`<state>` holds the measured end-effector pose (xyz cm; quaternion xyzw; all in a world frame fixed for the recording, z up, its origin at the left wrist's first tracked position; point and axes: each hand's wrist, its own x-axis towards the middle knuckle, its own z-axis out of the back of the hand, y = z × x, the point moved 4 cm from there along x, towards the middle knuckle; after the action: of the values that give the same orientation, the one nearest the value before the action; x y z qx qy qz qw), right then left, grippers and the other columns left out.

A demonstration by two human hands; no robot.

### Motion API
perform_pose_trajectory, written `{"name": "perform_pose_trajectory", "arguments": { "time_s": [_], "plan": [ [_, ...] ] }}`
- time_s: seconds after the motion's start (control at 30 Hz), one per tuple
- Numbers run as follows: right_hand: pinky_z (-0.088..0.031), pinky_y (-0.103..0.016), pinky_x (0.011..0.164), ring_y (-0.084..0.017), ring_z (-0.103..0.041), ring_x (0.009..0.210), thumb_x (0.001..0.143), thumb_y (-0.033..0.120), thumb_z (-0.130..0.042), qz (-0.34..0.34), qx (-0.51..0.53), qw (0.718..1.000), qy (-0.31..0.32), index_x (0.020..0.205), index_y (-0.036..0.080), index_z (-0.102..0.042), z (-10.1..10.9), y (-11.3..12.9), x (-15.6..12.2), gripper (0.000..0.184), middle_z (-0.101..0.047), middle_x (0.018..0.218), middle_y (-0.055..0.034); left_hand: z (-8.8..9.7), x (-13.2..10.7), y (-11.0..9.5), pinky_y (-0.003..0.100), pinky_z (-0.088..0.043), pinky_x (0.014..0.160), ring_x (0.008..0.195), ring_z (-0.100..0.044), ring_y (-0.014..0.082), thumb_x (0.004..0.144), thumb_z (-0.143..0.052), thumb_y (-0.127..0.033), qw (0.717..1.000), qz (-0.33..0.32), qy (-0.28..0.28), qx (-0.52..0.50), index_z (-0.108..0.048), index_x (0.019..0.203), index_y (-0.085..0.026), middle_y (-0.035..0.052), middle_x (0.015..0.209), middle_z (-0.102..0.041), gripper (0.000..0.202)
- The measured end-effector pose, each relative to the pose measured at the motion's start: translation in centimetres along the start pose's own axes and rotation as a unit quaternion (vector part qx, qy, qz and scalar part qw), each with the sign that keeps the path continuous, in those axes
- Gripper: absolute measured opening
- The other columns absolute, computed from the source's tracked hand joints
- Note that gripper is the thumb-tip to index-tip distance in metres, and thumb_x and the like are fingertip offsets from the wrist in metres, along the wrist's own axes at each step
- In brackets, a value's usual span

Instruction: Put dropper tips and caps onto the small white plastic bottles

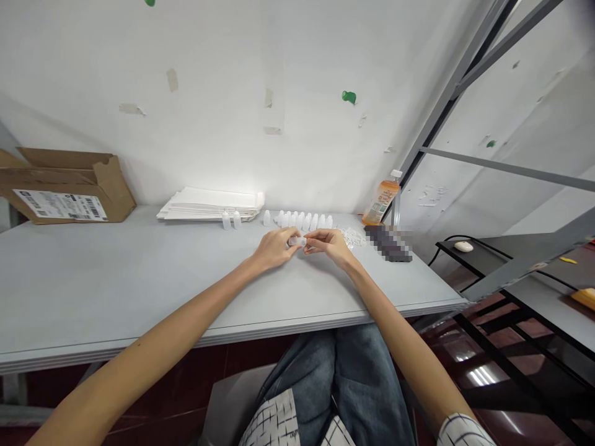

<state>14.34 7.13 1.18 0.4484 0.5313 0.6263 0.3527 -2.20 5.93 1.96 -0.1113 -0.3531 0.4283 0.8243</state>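
A small white plastic bottle [296,241] is pinched lying sideways, one end held by the left hand [275,249] and the other by the right hand [329,246], both narrowly closed, giving steady fingertip control over the table [139,279]. A row of upright bottles [302,220] is placed at 12 o'clock, white scraps [353,236] at 2 o'clock, and a paper stack [209,205] at 11 o'clock.

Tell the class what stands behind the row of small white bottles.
Behind the small white bottles stands a white wall; the bottles hide the table's back edge there.

We see small bottles [307,220] of translucent matt plastic, a smooth grey bench [139,279], stacked white paper [209,204], a rough cardboard box [109,189], and glossy floor tiles [483,371].
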Motion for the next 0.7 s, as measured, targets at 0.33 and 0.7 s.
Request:
{"name": "perform_pose_trajectory", "arguments": {
  "time_s": [0.33,0.7],
  "plan": [
    [-0.046,-0.029,0.062,-0.016,-0.061,0.061,0.088,0.038,-0.049,0.148,-0.39,0.862,-0.289,0.087,0.018,-0.07,5.3,1.6,-0.4,0.029,-0.071,0.084,-0.0069,0.0,-0.2,1.6,0.028,-0.042,0.067,0.075,-0.063,0.0195,0.089,-0.047,-0.035,0.993,0.08,0.026,0.084,-0.062,0.124,-0.021,0.0037,0.085,-0.071,0.041],
    [-0.041,-0.036,0.082,-0.026,-0.055,0.1,0.079,0.034,-0.066,0.104,-0.588,0.764,-0.242,0.087,0.022,-0.077,7.3,0.4,-0.1,0.018,-0.067,0.099,-0.0091,-0.9,-0.3,2.1,0.028,-0.04,0.065,0.073,-0.062,0.0191,0.088,-0.046,-0.04,0.992,0.09,0.047,0.071,-0.062,0.118,-0.021,0.0013,0.08,-0.07,0.039]
  ]
}}
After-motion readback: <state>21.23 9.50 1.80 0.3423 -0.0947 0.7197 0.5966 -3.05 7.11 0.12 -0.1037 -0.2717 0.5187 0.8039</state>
